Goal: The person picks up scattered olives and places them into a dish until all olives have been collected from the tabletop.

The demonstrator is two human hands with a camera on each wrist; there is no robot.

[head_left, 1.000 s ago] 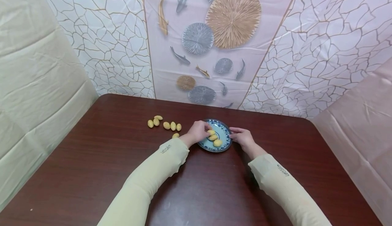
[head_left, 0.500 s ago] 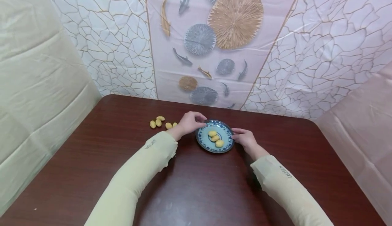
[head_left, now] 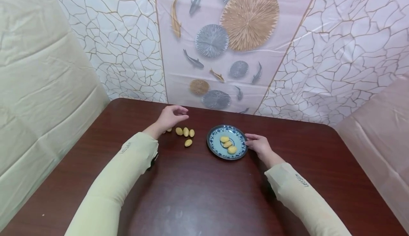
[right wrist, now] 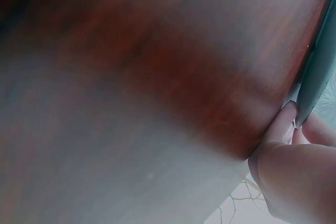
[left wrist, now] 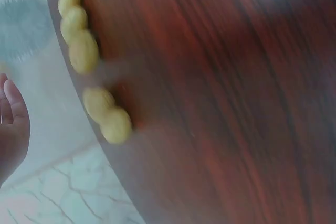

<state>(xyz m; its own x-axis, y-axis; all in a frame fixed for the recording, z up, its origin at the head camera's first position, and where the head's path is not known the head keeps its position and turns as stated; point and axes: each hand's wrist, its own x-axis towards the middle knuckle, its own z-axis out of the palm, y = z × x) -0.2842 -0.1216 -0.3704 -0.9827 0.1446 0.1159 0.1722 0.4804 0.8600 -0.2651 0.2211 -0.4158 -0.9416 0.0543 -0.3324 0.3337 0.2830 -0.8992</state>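
A blue-and-white patterned plate [head_left: 217,150] lies on the dark wooden table and holds 3 small yellow oval pieces [head_left: 232,150], whose exact kind I cannot tell. At its right rim is my right hand [head_left: 259,146]; in the right wrist view, the thumb and fingers pinch the plate's edge [right wrist: 316,72]. My left hand [head_left: 169,118] hovers over the loose yellow pieces [head_left: 186,132] left of the plate, thumb and fingers apart, holding nothing. It partly hides some pieces. Those loose pieces [left wrist: 84,51] also lie in a blurred row in the left wrist view.
A single yellow piece [head_left: 188,143] lies in front of the loose row. Behind the table [head_left: 198,193] hangs a patterned cloth [head_left: 179,80] with fish and round shapes. Pale cloth walls [head_left: 48,104] close off both sides.
My left hand has left the plate, where it was at the yellow pieces, and moved left over the loose ones. The right hand stays at the rim.
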